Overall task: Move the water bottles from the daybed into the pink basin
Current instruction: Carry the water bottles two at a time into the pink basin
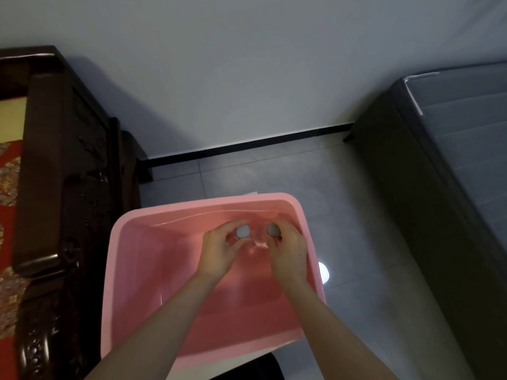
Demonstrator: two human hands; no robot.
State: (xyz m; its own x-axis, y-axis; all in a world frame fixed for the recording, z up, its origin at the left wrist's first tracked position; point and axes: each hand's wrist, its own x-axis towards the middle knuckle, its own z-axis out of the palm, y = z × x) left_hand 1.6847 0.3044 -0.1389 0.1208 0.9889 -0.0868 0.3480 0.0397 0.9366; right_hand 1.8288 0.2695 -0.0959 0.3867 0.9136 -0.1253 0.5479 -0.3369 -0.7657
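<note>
A pink basin [137,242] stands on the floor in front of me. Both my hands are inside it, near its far wall. My left hand [216,250] grips a clear water bottle with a white cap [242,231], held upright. My right hand [288,250] grips a second clear water bottle with a white cap [273,229], also upright. The two bottles stand side by side, close to touching. Their bodies are mostly hidden by my fingers. I cannot tell whether they rest on the basin's bottom.
The dark carved wooden daybed [63,174] with a red patterned cushion [8,187] runs along the left, right beside the basin. A dark grey mattress or bed [452,174] lies to the right. Grey floor tiles [274,174] and a white wall lie beyond.
</note>
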